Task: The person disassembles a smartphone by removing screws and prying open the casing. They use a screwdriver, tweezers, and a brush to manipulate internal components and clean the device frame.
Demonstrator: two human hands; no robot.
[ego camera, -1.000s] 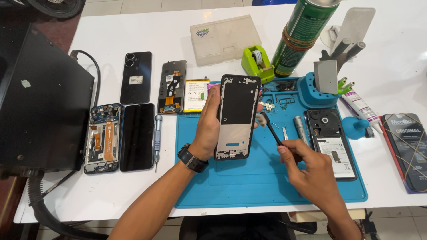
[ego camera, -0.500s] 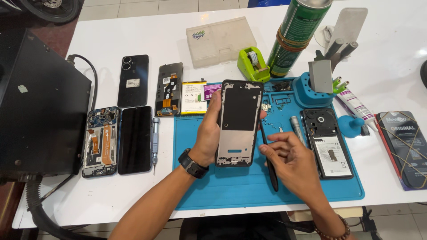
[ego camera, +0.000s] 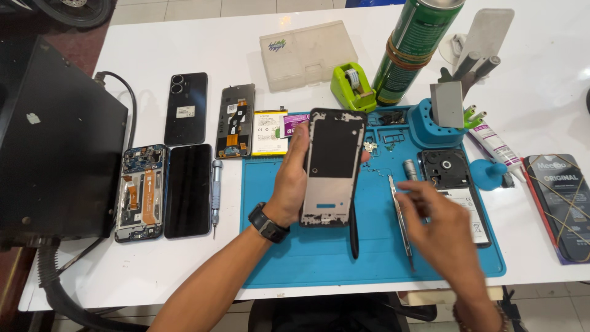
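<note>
My left hand (ego camera: pixel 290 184), with a black watch (ego camera: pixel 267 222) on the wrist, holds a black and grey phone frame (ego camera: pixel 332 166) upright by its edges above the blue work mat (ego camera: pixel 289 258). To the right, my right hand (ego camera: pixel 445 230) hovers low over the mat. Its blurred fingertips are at the upper part of a pair of metal tweezers (ego camera: pixel 405 237) that lies on the mat. I cannot tell whether they touch it. A thin black pry tool (ego camera: pixel 354 237) lies on the mat between the frame and the tweezers.
A black box (ego camera: pixel 55 135) fills the left side. Beside it lie an opened phone (ego camera: pixel 142 192), a black screen (ego camera: pixel 187 190), a screwdriver (ego camera: pixel 216 190), a circuit board (ego camera: pixel 235 121) and a battery (ego camera: pixel 269 132). At the back stand a tape dispenser (ego camera: pixel 351 86), a green can (ego camera: pixel 412 49) and a blue tool holder (ego camera: pixel 439 120).
My right hand set the black pry tool down on the mat and moved right to the tweezers. My left hand kept hold of the phone frame.
</note>
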